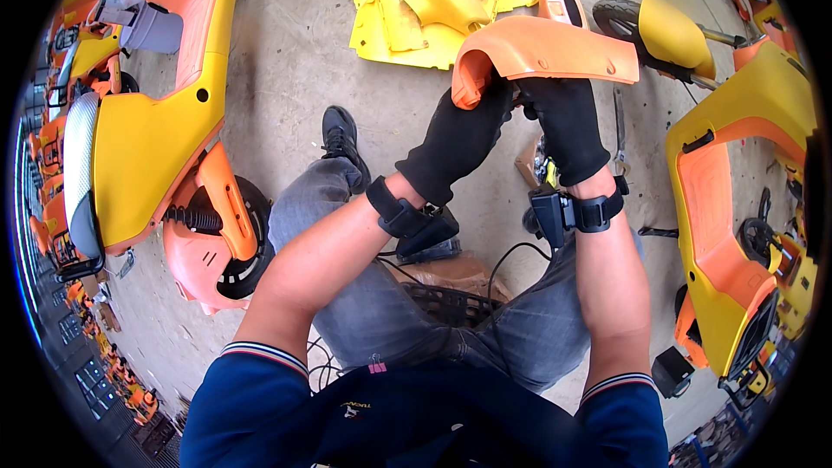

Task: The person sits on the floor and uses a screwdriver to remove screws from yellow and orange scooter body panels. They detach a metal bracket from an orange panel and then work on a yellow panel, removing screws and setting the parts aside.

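Observation:
My left hand [459,134], in a black glove, grips the curved end of an orange plastic body panel [581,52] from below, with its fingertips hidden under the part. My right hand [562,121], also gloved, is closed under the panel's middle, close beside the left. Something small and dark shows between the hands, too hidden to make out. The panel is held up over the floor, above my spread knees, with its long flat side reaching to the right.
Yellow-and-orange scooter bodies stand left [147,182] and right [711,130], with more behind. Yellow loose panels [399,35] lie on the concrete floor [277,52] ahead. A long metal tool [619,121], a cardboard box [527,165] and loose cables lie near my legs.

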`<state>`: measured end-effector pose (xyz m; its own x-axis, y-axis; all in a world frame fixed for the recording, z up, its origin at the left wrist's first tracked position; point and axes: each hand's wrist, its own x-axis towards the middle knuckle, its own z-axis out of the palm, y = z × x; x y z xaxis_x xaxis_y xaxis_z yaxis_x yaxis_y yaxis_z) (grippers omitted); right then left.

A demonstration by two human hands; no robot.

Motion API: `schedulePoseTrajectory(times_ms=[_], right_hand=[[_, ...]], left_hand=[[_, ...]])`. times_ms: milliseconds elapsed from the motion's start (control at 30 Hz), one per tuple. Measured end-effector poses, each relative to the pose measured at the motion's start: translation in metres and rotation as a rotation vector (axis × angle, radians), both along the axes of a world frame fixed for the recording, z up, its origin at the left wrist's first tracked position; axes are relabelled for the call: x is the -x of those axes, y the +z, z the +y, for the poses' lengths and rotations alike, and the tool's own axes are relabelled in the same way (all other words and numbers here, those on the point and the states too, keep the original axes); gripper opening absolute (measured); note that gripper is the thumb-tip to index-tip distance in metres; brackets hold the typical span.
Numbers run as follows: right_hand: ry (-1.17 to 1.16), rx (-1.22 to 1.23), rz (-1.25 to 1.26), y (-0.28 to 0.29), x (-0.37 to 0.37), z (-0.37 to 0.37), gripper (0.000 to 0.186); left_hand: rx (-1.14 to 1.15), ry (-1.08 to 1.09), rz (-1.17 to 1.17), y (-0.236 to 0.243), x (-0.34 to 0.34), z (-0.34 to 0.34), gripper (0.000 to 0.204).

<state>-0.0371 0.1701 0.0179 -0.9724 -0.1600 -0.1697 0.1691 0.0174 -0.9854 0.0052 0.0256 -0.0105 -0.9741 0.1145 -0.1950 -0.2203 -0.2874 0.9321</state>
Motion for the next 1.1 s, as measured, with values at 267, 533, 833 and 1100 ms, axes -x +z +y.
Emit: schedulePoseTrajectory(times_ms=[267,533,833,1100], right_hand=[[-0.009,-0.035,-0.026,0.004,-0.003,-0.003,0.019],[0.004,-0.098,0.163,-0.007,-0.001,0.0,0.02],[0.021,0.012,0.019,-0.012,0.0,0.006,0.017],[0.047,0.011,-0.027,-0.007,0.0,0.001,0.015]], left_hand=[[0.051,-0.007,0.003,0.002,0.002,-0.001,0.031],[0.139,0.016,0.101,-0.002,0.001,0.0,0.025],[0.059,0.061,0.042,-0.001,-0.001,0.003,0.023],[0.04,0.118,0.086,-0.002,-0.002,0.006,0.023]])
